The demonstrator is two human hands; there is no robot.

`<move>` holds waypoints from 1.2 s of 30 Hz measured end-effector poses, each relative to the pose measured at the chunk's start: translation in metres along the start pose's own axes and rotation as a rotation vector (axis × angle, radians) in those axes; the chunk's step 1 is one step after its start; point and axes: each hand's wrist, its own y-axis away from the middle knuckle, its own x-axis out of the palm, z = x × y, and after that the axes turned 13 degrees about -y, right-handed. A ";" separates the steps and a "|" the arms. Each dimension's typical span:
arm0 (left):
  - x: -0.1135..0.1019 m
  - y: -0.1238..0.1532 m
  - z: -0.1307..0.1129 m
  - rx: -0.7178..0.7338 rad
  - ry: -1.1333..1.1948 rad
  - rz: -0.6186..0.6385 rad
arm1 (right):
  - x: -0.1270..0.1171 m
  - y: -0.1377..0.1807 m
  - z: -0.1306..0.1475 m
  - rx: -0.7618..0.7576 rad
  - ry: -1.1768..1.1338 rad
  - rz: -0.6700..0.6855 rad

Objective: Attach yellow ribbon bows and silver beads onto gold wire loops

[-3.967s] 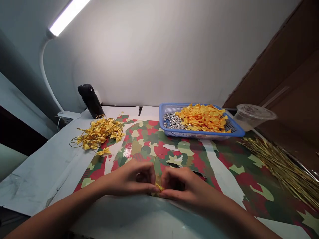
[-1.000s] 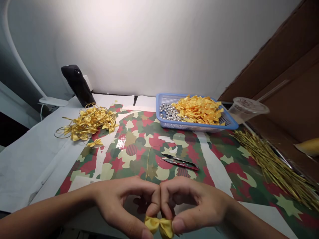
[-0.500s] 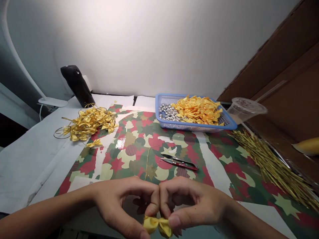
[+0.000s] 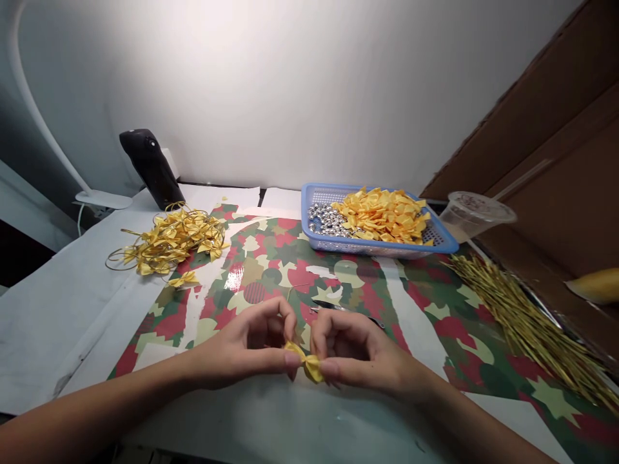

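Note:
A small yellow ribbon bow [image 4: 313, 368], pinched in at its middle, is held up between my two hands near the front edge of the table. My left hand [image 4: 246, 341] grips its left side between thumb and forefinger. On the other side, my right hand [image 4: 360, 351] pinches the right loop with thumb and fingertips. Behind my right hand lie thread snips [image 4: 329, 304], mostly covered by the hand. A thin gold stem lies behind the bow, largely hidden by my fingers.
A blue basket [image 4: 382, 247] at the back holds yellow ribbon pieces [image 4: 387, 216] and silver beads [image 4: 329, 219]. Left is a heap of yellow bows on gold wire [image 4: 169, 241]; right are gold stems [image 4: 527, 328], a plastic cup [image 4: 476, 216] and cardboard [image 4: 546, 161]. A black device [image 4: 152, 167] stands back left.
Both hands have moved forward, away from me, carrying the bow from the table's front edge. My right hand now covers part of the snips, and the gold stem is mostly hidden.

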 end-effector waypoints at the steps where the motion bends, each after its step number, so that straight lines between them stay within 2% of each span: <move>1: 0.000 -0.001 0.000 0.004 -0.015 -0.022 | -0.001 -0.001 0.000 -0.026 0.017 -0.014; 9: -0.001 -0.001 0.000 0.036 -0.100 -0.130 | -0.007 -0.003 -0.002 -0.153 0.069 -0.062; 17: 0.000 0.001 0.001 0.059 -0.225 -0.218 | -0.004 -0.004 -0.003 -0.113 0.117 -0.146; 21: -0.001 -0.002 0.001 0.061 -0.205 -0.338 | -0.009 -0.005 -0.007 -0.211 0.117 -0.170; 24: -0.002 -0.004 0.000 0.037 -0.213 -0.408 | -0.012 -0.006 -0.008 -0.223 0.100 -0.186; 30: 0.001 -0.006 -0.001 -0.070 -0.209 -0.421 | -0.010 -0.007 -0.010 -0.231 0.080 -0.211; 36: 0.002 -0.009 -0.002 -0.086 -0.195 -0.483 | -0.012 -0.008 -0.012 -0.284 0.069 -0.202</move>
